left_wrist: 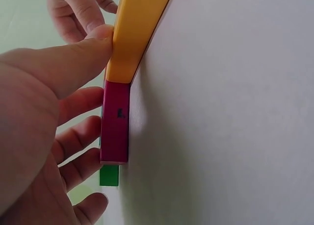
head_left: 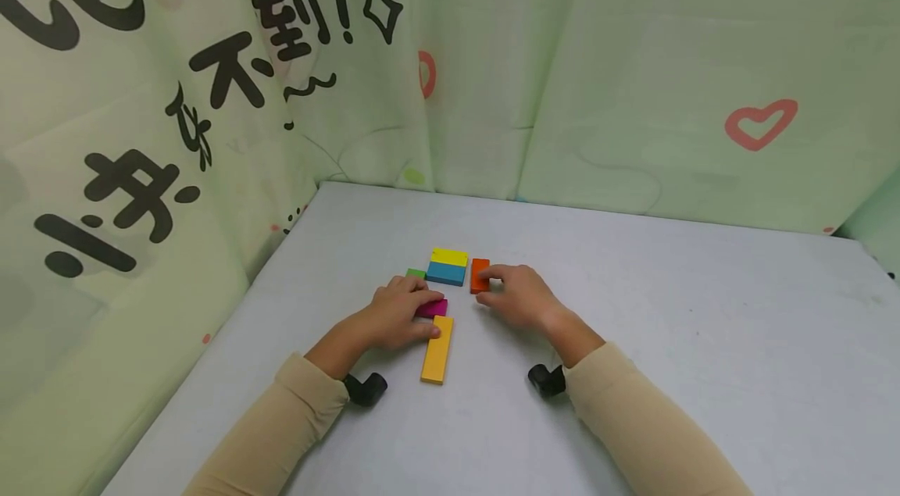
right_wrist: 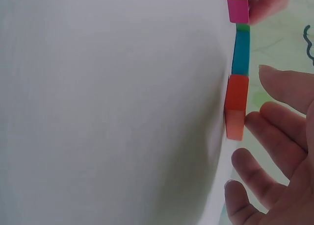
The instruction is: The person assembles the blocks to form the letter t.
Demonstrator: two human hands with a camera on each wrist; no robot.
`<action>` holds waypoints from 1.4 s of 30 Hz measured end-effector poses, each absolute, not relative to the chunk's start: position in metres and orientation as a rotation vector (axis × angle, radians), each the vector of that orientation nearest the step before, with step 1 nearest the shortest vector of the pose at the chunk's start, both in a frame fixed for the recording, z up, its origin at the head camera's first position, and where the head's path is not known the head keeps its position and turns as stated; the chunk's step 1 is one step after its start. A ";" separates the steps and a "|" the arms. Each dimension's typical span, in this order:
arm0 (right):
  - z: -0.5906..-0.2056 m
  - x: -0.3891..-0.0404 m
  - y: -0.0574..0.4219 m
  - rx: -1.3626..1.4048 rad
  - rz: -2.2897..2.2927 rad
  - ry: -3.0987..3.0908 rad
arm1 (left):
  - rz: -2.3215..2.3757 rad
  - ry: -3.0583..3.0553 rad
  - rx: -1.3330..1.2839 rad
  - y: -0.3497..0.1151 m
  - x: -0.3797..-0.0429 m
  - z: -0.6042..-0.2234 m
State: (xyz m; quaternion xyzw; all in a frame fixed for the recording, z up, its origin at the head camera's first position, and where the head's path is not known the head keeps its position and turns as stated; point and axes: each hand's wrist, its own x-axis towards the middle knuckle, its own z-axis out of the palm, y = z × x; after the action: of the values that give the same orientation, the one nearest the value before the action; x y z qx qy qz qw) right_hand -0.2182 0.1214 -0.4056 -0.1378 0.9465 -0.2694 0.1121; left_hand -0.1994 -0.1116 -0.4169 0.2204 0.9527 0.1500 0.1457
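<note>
My left hand (head_left: 401, 315) lies over a magenta block (head_left: 431, 308), its thumb on the upper end of a long orange-yellow block (head_left: 437, 355). In the left wrist view its fingertips touch the top of the magenta block, and the two blocks meet end to end. Beyond that hand, a green block (head_left: 416, 273) is partly hidden. My right hand (head_left: 522, 297) hovers at a red-orange block (head_left: 480, 277), fingers loosely bent; in the right wrist view a fingertip touches or nearly touches it, and the thumb stays apart. Left of it lie a blue block (head_left: 446, 274) and a yellow block (head_left: 450, 256), side by side.
All the blocks lie flat on a white table (head_left: 675, 371). A pale green curtain (head_left: 633, 74) with black writing and red hearts hangs along the table's back and left edges. Each wrist carries a small black camera (head_left: 366, 389).
</note>
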 end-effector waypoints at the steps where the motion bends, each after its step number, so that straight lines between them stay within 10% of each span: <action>1: -0.406 -0.219 0.123 -0.398 -0.793 2.782 | 0.433 2.744 0.633 -0.112 -0.199 -0.417; 42: -0.410 -0.229 0.117 -0.226 -0.864 2.809 | 0.466 2.744 0.606 -0.112 -0.197 -0.417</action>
State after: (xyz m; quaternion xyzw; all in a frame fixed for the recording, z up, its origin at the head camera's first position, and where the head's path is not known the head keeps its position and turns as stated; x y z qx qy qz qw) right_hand -0.2294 0.1175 -0.4105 -0.0764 0.9485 -0.2918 0.0970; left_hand -0.1972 -0.1121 -0.4166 0.2103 0.9530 0.1618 0.1461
